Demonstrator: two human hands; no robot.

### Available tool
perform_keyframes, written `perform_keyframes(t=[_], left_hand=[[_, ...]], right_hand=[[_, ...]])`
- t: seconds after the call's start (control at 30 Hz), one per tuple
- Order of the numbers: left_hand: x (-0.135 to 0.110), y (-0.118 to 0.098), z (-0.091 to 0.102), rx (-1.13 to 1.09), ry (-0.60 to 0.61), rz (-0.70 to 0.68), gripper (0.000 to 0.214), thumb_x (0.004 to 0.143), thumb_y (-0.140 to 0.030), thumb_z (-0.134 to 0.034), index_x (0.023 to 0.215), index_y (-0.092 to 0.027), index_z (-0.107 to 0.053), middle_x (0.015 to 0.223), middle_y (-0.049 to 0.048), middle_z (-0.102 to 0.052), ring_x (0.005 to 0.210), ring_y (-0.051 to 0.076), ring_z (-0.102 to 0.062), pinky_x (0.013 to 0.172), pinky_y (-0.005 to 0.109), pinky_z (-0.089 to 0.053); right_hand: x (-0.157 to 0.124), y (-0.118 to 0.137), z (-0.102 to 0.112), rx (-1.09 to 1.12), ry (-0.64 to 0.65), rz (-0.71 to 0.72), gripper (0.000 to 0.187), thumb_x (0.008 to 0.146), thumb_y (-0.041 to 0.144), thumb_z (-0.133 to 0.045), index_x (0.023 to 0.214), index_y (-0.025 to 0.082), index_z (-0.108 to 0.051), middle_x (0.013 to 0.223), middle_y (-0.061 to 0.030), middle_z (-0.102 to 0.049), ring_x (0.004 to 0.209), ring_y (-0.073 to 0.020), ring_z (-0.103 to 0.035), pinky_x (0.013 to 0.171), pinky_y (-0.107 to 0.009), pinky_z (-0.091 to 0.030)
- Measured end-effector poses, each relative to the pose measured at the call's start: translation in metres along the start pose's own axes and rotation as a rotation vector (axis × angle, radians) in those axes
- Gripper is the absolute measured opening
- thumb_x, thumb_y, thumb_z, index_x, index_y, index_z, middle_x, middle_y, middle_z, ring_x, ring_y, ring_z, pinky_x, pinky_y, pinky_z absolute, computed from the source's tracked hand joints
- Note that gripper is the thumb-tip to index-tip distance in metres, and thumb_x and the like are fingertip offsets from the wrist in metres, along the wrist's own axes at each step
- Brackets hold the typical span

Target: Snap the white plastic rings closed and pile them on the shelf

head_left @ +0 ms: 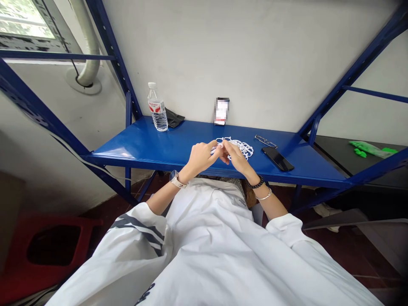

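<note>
My left hand (204, 156) and my right hand (236, 156) meet over the front of the blue table, fingertips together. Both are closed in a pinch on a small bit of white cord between them; the fingers cover most of it. Just behind and to the right lies a loose heap of white cord (245, 148), looped and with small knot-like bumps. Whether the pinched bit runs into this heap is hidden by my right hand. A watch is on my left wrist, with a dark beaded bracelet and a pale bangle on my right.
A water bottle (157, 111) stands at the back left beside a black pouch (174, 118). One phone (222, 111) leans upright on the wall. To the right lie eyeglasses (266, 141) and a dark phone (278, 159). Blue posts frame the table (143, 146); a red stool (84, 242) is lower left.
</note>
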State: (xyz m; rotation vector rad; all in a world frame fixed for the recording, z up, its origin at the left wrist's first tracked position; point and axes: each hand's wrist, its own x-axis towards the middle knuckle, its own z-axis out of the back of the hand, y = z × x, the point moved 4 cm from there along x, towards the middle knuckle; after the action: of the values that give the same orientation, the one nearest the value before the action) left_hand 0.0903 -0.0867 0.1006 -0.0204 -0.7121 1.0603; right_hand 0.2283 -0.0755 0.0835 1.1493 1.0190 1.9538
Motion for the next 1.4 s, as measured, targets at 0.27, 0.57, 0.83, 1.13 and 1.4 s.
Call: perform_keyframes(t=[0.27, 0.57, 0.83, 1.13, 1.4], left_hand=[[0.012, 0.047, -0.053, 0.166, 0.318, 0.233, 0.036, 0.101, -0.045, -0.045, 0.102, -0.014, -0.063, 0.094, 0.0177, -0.074, 0.092, 0.032, -0.073, 0.075, 0.032, -0.048], [0.045, 0.040, -0.099, 0.110, 0.263, 0.125, 0.051, 0.103, -0.043, -0.046, 0.138, -0.006, -0.046, 0.129, 0.0253, -0.061, 0.120, 0.033, -0.063, 0.094, 0.036, -0.049], [0.053, 0.026, -0.127, 0.069, 0.288, -0.026, 0.077, 0.096, -0.062, -0.048, 0.161, -0.025, -0.027, 0.169, 0.0173, -0.020, 0.157, 0.039, -0.013, 0.119, 0.061, -0.028], [0.086, 0.017, -0.154, 0.070, 0.406, -0.076, 0.093, 0.087, -0.071, -0.057, 0.163, -0.032, -0.020, 0.171, 0.0112, -0.015, 0.156, 0.045, -0.011, 0.121, 0.069, -0.014], [0.070, 0.064, -0.126, 0.035, 0.429, 0.027, 0.091, 0.088, -0.071, -0.056, 0.162, -0.031, -0.021, 0.167, 0.0181, -0.026, 0.152, 0.039, -0.029, 0.120, 0.063, -0.023]], right_hand=[[0.021, -0.051, 0.073, -0.249, -0.204, -0.173, 0.049, 0.093, 0.066, -0.048, 0.073, 0.022, -0.056, 0.056, 0.0022, -0.055, 0.049, -0.0119, -0.049, 0.053, -0.027, -0.041], [0.017, -0.088, 0.132, -0.738, -0.376, -0.347, 0.029, 0.095, 0.037, -0.043, 0.091, 0.020, -0.065, 0.093, -0.0099, -0.075, 0.090, -0.0255, -0.067, 0.085, -0.038, -0.049], [0.013, -0.126, 0.135, -0.816, -0.337, -0.500, 0.062, 0.100, 0.051, -0.028, 0.151, 0.020, -0.046, 0.163, -0.0125, -0.039, 0.151, -0.0374, -0.030, 0.120, -0.059, -0.028], [0.042, -0.145, 0.113, -0.903, -0.057, -0.505, 0.061, 0.103, 0.049, -0.019, 0.159, 0.030, -0.037, 0.169, -0.0035, -0.027, 0.156, -0.0367, -0.020, 0.122, -0.068, -0.016], [0.080, -0.137, 0.061, -0.860, 0.010, -0.389, 0.050, 0.103, 0.034, -0.027, 0.144, 0.029, -0.055, 0.156, -0.0039, -0.051, 0.142, -0.0349, -0.043, 0.116, -0.062, -0.031]])
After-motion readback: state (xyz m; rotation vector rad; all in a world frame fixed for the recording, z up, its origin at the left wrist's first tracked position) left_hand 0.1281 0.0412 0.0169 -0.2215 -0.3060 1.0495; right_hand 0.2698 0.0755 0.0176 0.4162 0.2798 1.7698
